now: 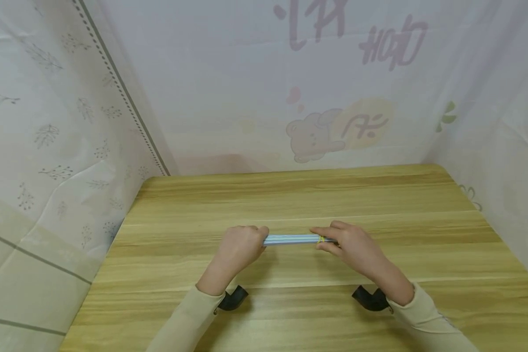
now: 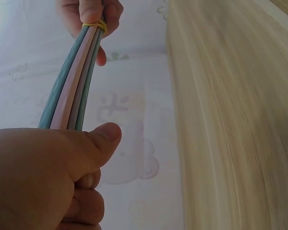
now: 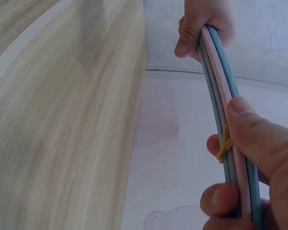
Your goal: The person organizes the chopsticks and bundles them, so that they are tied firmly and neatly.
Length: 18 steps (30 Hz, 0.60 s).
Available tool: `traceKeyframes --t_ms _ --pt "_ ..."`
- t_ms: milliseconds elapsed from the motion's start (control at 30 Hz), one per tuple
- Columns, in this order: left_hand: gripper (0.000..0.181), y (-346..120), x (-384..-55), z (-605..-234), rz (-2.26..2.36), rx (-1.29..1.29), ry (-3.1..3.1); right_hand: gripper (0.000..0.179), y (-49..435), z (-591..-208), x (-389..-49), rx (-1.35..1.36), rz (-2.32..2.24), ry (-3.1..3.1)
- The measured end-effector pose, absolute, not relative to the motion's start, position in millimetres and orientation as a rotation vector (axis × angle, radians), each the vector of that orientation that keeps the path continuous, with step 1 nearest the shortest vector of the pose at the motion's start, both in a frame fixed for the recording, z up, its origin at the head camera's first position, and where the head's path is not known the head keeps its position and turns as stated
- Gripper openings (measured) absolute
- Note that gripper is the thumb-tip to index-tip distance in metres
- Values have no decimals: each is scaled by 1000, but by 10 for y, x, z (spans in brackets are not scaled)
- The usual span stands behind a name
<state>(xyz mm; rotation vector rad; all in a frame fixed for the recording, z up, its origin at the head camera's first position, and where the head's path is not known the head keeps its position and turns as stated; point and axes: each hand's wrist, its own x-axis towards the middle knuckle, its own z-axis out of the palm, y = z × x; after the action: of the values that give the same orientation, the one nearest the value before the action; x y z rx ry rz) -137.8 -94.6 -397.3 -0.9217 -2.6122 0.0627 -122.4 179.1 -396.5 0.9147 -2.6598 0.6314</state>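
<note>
A bundle of slim pink and teal, pencil-like sticks (image 1: 290,239) is held level between both hands above the table. My left hand (image 1: 243,244) grips its left end in a fist, hiding that end; in the left wrist view, the thumb lies across the bundle. With thumb and fingers on opposite sides, my right hand (image 1: 354,247) pinches the other end. A yellow rubber band (image 3: 225,145) is wound round the sticks right at the right fingertips. The right wrist view shows the sticks running on past the band into the right palm.
Under the hands lies a wooden table (image 1: 299,200) with rounded back corners. A printed cloth (image 1: 229,98) hangs behind it, with more cloth on both sides. A black curved piece (image 1: 233,298) sticks out at the left cuff, and a similar black piece (image 1: 370,298) at the right.
</note>
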Motion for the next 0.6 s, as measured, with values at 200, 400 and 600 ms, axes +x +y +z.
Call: traceKeyframes --t_ms 200,400,600 --pt "31 -925 -1371 -3957 55 -935 -2611 45 1746 -3947 -1203 880 518 -2621" --pt "31 -929 -1376 -3951 49 -944 -2606 55 1794 -3916 -1198 859 569 -2755" --pt "30 -939 -1382 -3943 65 -948 -2602 36 1888 -3865 -1201 866 724 -2799"
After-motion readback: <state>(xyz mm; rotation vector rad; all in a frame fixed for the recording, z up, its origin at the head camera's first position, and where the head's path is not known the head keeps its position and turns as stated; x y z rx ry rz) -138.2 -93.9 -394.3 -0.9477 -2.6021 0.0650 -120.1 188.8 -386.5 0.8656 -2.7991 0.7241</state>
